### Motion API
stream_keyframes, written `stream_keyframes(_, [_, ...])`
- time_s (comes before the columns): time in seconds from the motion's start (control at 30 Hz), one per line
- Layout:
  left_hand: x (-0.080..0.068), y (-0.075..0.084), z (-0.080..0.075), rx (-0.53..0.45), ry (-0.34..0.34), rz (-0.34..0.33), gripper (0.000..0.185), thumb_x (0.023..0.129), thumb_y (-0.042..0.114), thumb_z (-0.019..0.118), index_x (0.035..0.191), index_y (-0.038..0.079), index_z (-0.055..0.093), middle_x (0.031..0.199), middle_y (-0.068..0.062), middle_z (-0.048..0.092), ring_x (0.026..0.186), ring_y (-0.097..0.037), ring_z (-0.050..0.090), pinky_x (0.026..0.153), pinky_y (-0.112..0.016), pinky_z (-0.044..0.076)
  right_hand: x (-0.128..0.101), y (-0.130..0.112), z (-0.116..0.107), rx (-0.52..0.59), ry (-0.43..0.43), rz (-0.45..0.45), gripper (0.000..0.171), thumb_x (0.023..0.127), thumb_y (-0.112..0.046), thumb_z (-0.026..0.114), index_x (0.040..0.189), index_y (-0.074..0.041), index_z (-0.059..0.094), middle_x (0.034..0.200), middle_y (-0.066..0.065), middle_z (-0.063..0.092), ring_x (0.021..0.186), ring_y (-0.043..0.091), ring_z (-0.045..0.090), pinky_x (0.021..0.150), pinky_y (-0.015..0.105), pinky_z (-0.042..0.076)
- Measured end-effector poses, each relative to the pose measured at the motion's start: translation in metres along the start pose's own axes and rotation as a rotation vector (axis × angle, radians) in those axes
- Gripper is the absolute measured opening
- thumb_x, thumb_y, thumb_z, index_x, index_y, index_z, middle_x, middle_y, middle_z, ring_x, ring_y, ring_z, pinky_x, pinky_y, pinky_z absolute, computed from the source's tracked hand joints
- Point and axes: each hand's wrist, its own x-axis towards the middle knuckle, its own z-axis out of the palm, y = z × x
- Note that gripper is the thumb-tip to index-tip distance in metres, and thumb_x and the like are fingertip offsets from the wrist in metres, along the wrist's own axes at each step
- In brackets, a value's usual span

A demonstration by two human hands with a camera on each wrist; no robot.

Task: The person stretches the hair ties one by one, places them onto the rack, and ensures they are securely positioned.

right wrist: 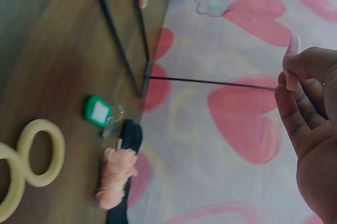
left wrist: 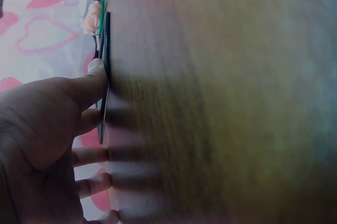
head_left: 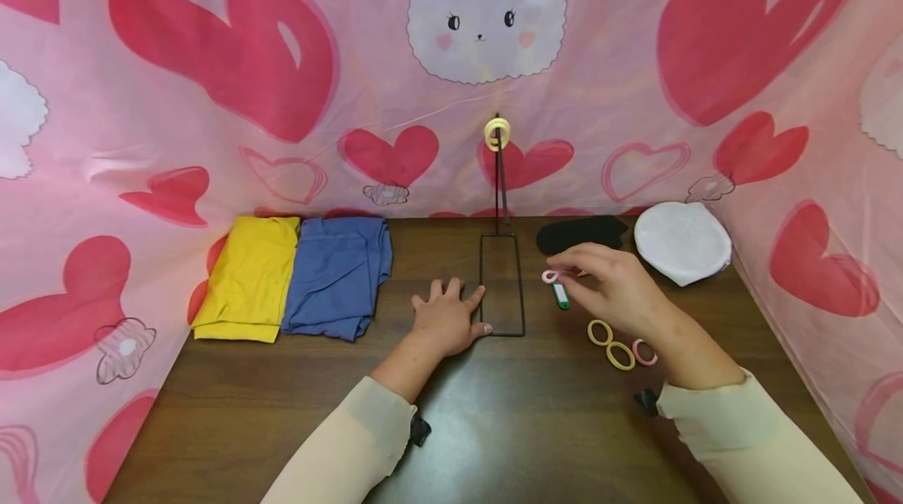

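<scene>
On the tabletop (head_left: pixel 282 402), the spread left hand (head_left: pixel 446 324) touches a wire stand (head_left: pixel 520 286) bearing yellow rings (head_left: pixel 489 132), the right hand (head_left: pixel 617 288) pinches a pink ring (right wrist: pixel 293 45), and three loose rings (head_left: pixel 610 344) remain toward the right edge.

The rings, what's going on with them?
A person's right hand is holding up a small pink ring above the table. The left hand touches the base of the black wire stand. At least one yellow ring is up near the stand's top. Two loose yellow rings and another pink ring lie on the table.
</scene>
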Motion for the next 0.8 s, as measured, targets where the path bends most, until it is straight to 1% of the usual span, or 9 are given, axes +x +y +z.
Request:
stream_keyframes(0.07, [0.0, 0.0, 0.0, 0.006, 0.0, -0.001, 0.076, 0.097, 0.072, 0.05, 0.163, 0.04, 0.031, 0.164, -0.007, 0.032, 0.145, -0.041, 0.028, 0.102, -0.071, 0.033, 0.005, -0.003, -0.001, 0.007, 0.001, -0.007, 0.036, 0.08, 0.002, 0.083, 0.113, -0.01, 0.079, 0.108, 0.002, 0.075, 0.09, 0.012, 0.071, 0.08, 0.017, 0.054])
stream_keyframes(0.1, [0.001, 0.0, 0.0, 0.007, -0.001, -0.002, 0.076, 0.096, 0.072, 0.05, 0.163, 0.04, 0.031, 0.164, -0.007, 0.032, 0.145, -0.041, 0.028, 0.102, -0.071, 0.033, 0.007, -0.005, -0.001, 0.014, 0.001, -0.008, 0.031, 0.084, -0.002, 0.082, 0.114, -0.01, 0.079, 0.108, 0.002, 0.075, 0.089, 0.012, 0.071, 0.079, 0.018, 0.055])
stream_keyframes(0.2, [0.001, 0.0, 0.001, 0.01, -0.004, -0.005, 0.076, 0.096, 0.072, 0.05, 0.163, 0.041, 0.031, 0.164, -0.007, 0.032, 0.144, -0.04, 0.028, 0.102, -0.071, 0.033, 0.014, -0.009, -0.002, 0.017, 0.012, -0.027, 0.022, 0.096, -0.023, 0.076, 0.114, -0.011, 0.079, 0.108, 0.001, 0.075, 0.09, 0.011, 0.071, 0.081, 0.017, 0.055])
stream_keyframes(0.27, [0.002, 0.0, 0.001, 0.009, -0.008, -0.009, 0.076, 0.096, 0.073, 0.05, 0.163, 0.041, 0.031, 0.163, -0.007, 0.032, 0.144, -0.04, 0.028, 0.102, -0.07, 0.033, 0.019, -0.013, -0.003, 0.016, 0.025, -0.037, 0.031, 0.102, -0.037, 0.066, 0.113, -0.011, 0.079, 0.108, 0.001, 0.076, 0.091, 0.011, 0.071, 0.086, 0.013, 0.051])
stream_keyframes(0.37, [0.002, 0.0, 0.001, 0.007, -0.015, -0.014, 0.076, 0.096, 0.072, 0.051, 0.163, 0.041, 0.031, 0.163, -0.007, 0.032, 0.145, -0.04, 0.028, 0.102, -0.07, 0.033, 0.027, -0.018, -0.003, 0.018, 0.047, -0.055, 0.04, 0.104, -0.043, 0.059, 0.113, -0.01, 0.079, 0.108, 0.001, 0.076, 0.093, 0.014, 0.071, 0.093, 0.011, 0.047])
stream_keyframes(0.53, [0.003, -0.001, 0.001, 0.004, -0.01, -0.011, 0.076, 0.096, 0.072, 0.051, 0.163, 0.041, 0.032, 0.162, -0.007, 0.033, 0.144, -0.04, 0.028, 0.101, -0.07, 0.033, 0.04, -0.027, -0.006, 0.042, 0.078, -0.082, 0.024, 0.1, -0.027, 0.072, 0.112, -0.008, 0.079, 0.106, 0.002, 0.076, 0.093, 0.016, 0.071, 0.093, 0.013, 0.047])
stream_keyframes(0.6, [0.002, -0.001, 0.001, 0.004, -0.004, -0.007, 0.076, 0.096, 0.072, 0.051, 0.163, 0.04, 0.032, 0.162, -0.008, 0.033, 0.144, -0.04, 0.029, 0.101, -0.07, 0.034, 0.045, -0.03, -0.009, 0.051, 0.1, -0.094, 0.02, 0.092, -0.015, 0.079, 0.111, -0.008, 0.079, 0.104, 0.002, 0.076, 0.091, 0.016, 0.071, 0.091, 0.013, 0.047])
stream_keyframes(0.7, [0.002, 0.0, 0.0, 0.009, 0.003, -0.004, 0.077, 0.096, 0.073, 0.051, 0.163, 0.04, 0.033, 0.161, -0.008, 0.035, 0.143, -0.041, 0.03, 0.1, -0.07, 0.034, 0.053, -0.036, -0.014, 0.053, 0.133, -0.123, 0.031, 0.08, 0.001, 0.084, 0.11, -0.008, 0.079, 0.103, 0.002, 0.076, 0.089, 0.016, 0.07, 0.088, 0.014, 0.049])
stream_keyframes(0.8, [0.002, 0.0, 0.0, 0.007, 0.005, -0.003, 0.077, 0.095, 0.073, 0.052, 0.162, 0.04, 0.034, 0.16, -0.008, 0.036, 0.142, -0.041, 0.03, 0.099, -0.07, 0.035, 0.06, -0.042, -0.02, 0.052, 0.154, -0.156, 0.038, 0.074, 0.006, 0.086, 0.11, -0.007, 0.079, 0.103, 0.003, 0.076, 0.087, 0.015, 0.069, 0.084, 0.014, 0.051])
